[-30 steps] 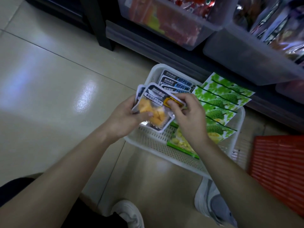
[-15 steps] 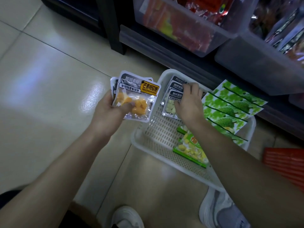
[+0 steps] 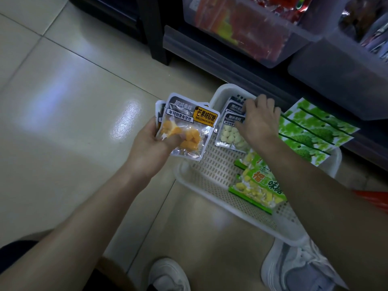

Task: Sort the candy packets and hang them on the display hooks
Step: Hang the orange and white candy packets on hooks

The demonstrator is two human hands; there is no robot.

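My left hand [image 3: 150, 150] grips a small stack of grey packets; the front one is a mango candy packet [image 3: 190, 124] with orange pieces and a yellow label, held just left of the white basket [image 3: 212, 177] on the floor. My right hand [image 3: 259, 120] reaches into the basket's far end, fingers curled over a stack of grey packets with white candies [image 3: 227, 133]. Green durian candy packets [image 3: 255, 185] lie in the basket under my right forearm. More green durian packets [image 3: 310, 131] fan over the basket's right rim.
A dark shelf unit [image 3: 210, 49] with clear bins of red snack packs [image 3: 247, 28] stands behind the basket. A red basket [image 3: 375, 200] shows at the right edge. My white shoes [image 3: 168, 276] stand on the tiled floor below.
My right hand let go of the mango packet and moved into the basket onto the white-candy packets. My left hand carried the mango stack leftward, off the basket.
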